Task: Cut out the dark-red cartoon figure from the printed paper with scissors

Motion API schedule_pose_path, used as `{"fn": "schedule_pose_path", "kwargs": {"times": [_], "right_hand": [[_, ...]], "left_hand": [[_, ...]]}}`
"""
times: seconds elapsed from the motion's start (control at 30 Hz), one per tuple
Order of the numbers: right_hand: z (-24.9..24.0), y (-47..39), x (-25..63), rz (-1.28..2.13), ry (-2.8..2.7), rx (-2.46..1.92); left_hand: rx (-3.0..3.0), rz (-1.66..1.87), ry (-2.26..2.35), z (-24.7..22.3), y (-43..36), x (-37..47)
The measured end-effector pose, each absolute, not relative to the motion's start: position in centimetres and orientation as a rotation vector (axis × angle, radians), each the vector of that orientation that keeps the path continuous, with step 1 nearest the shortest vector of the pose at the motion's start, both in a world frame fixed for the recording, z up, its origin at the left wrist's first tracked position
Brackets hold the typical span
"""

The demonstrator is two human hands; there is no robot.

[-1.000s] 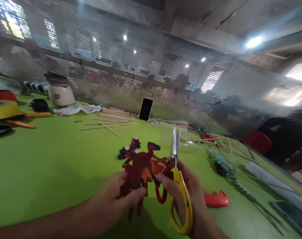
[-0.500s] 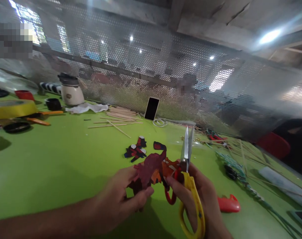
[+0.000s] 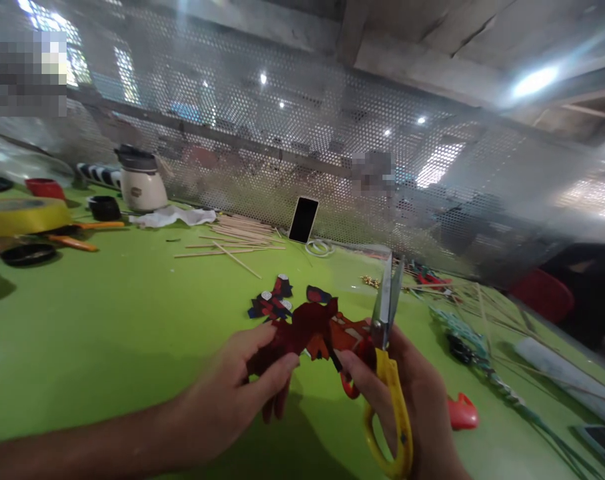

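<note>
My left hand (image 3: 242, 393) pinches the left side of a dark red and orange cut-out piece (image 3: 315, 327) between thumb and fingers. The piece looks thin and flat, with a jagged outline. My right hand (image 3: 407, 387) holds a pair of scissors (image 3: 393, 380) with a yellow handle, blades pointing up and slightly apart. The right thumb also presses on the orange right end of the cut-out. A red loop (image 3: 350, 385) shows below that thumb, partly hidden. Just beyond the cut-out, small dark blue and red cut pieces (image 3: 272, 303) with white round spots lie on the table.
The green table (image 3: 107, 333) carries thin wooden sticks (image 3: 242, 230), a propped phone (image 3: 304, 219) and a white cable (image 3: 320, 247). At left stand a cream jug (image 3: 141, 187) and yellow tape (image 3: 25, 217). A red object (image 3: 463, 412) and a green cord (image 3: 497, 380) lie at right.
The cut-out has turned in my hands, and its face now looks darker. My right hand and the scissors have shifted slightly right, the left hand slightly left.
</note>
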State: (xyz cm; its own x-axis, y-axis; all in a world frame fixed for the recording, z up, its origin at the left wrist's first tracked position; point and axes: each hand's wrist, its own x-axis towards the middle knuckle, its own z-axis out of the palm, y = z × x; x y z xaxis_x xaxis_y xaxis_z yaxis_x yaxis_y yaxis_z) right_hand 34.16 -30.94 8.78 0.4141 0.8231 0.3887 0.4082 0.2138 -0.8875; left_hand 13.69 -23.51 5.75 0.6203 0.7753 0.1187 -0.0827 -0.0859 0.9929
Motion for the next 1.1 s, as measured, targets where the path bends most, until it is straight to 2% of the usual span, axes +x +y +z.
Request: {"fn": "schedule_pose_path", "kwargs": {"times": [0.4, 0.67, 0.83, 1.1], "right_hand": [[5.8, -31.1, 36.1, 0.578, -1.254, -1.345], [6.9, -30.7, 36.1, 0.784, -1.147, -1.250], [6.1, -31.0, 35.1, 0.816, -0.970, -1.194], [7.0, -30.7, 33.9, 0.733, -0.952, -1.252]], "left_hand": [[1.247, 0.968, 0.639, 6.7, -21.6, 14.5], [1.407, 0.749, 0.538, 4.2, -21.9, 14.1], [1.441, 0.620, 0.458, 4.9, -22.9, 14.0], [1.584, 0.741, 0.518, 5.8, -24.5, 13.7]]}}
